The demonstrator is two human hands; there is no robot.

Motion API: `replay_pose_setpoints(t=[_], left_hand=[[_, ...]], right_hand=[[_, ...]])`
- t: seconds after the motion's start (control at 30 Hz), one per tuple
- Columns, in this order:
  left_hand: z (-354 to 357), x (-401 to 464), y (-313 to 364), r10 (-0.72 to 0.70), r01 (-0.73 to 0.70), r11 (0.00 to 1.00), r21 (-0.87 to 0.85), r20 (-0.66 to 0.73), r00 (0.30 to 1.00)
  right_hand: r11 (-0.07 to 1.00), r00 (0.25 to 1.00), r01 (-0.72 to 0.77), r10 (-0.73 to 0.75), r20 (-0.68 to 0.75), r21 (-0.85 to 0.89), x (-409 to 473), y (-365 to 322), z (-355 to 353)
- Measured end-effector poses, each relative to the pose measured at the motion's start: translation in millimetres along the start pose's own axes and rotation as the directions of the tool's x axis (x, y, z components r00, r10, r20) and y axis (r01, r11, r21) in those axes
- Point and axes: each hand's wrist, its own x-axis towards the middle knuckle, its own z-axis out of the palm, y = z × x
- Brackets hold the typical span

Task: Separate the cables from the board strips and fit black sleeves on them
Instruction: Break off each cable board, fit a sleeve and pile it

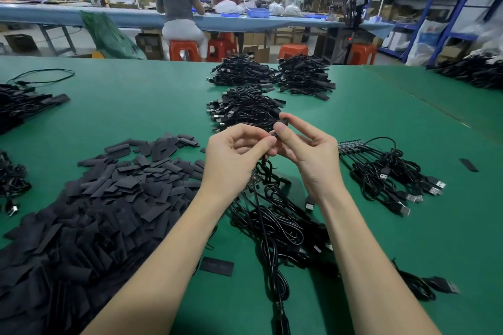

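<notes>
My left hand (234, 155) pinches the end of a black cable (268, 228) that hangs down over the table toward me. Close against it, my right hand (304, 149) pinches a short black sleeve (283, 120) between thumb and forefinger, right at the cable's end. Whether the sleeve is over the cable end is hidden by my fingers. Beneath my hands lies a tangle of black USB cables (280, 223) joined to a board strip (254, 179). A big heap of flat black sleeves (109, 198) covers the table on my left.
A second board strip with cables (381, 168) lies to the right. Bundles of sleeved cables (245, 109) are stacked beyond my hands, more at the far back (302, 76). Loose sleeves (217, 266) lie on the green table (136, 106). Two people sit at a far bench.
</notes>
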Motion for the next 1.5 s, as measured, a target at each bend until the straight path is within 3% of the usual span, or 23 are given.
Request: replay_pose_setpoints(t=[0.13,0.33,0.67,0.73,0.87,0.97,1.07,1.13,1.33,1.5], left_hand=[[5,0,-2,-0.069,0.069,0.996,0.055,-0.005,0.998],[2,-6,-10,-0.232,0.143,0.897,0.419,0.169,0.958],[27,27,1,0.070,-0.096,0.848,0.522,0.068,0.995],[21,52,7,0.164,-0.197,0.741,0.642,0.112,0.980],[13,110,14,0.248,-0.430,0.276,0.859,0.369,0.896],[15,140,-1,0.145,-0.474,0.054,0.879,0.463,0.875],[11,150,-33,-0.015,-0.446,-0.125,0.886,0.448,0.894],[4,149,-53,-0.065,-0.400,-0.129,0.907,0.395,0.916],[1,148,-65,-0.010,-0.314,0.048,0.948,0.315,0.949],[-10,120,-51,0.030,-0.256,0.197,0.947,0.255,0.967]], right_hand=[[0.999,0.997,0.001,0.002,-0.072,0.046,3,1,1],[0.980,0.963,0.019,0.036,-0.267,0.199,10,-6,-9],[0.962,0.921,0.021,0.087,-0.379,0.273,14,-18,-19],[0.973,0.912,-0.045,0.133,-0.388,0.226,14,-17,-25],[0.973,0.911,-0.151,0.206,-0.357,0.177,13,-13,-27],[0.970,0.920,-0.194,0.231,-0.317,0.145,15,-9,-24],[0.968,0.925,-0.221,0.246,-0.288,0.115,16,-4,-23],[0.966,0.925,-0.240,0.258,-0.278,0.096,16,-1,-24],[0.955,0.924,-0.290,0.296,-0.241,0.060,16,0,-25],[0.920,0.947,-0.319,0.298,-0.119,-0.230,13,2,-22]])
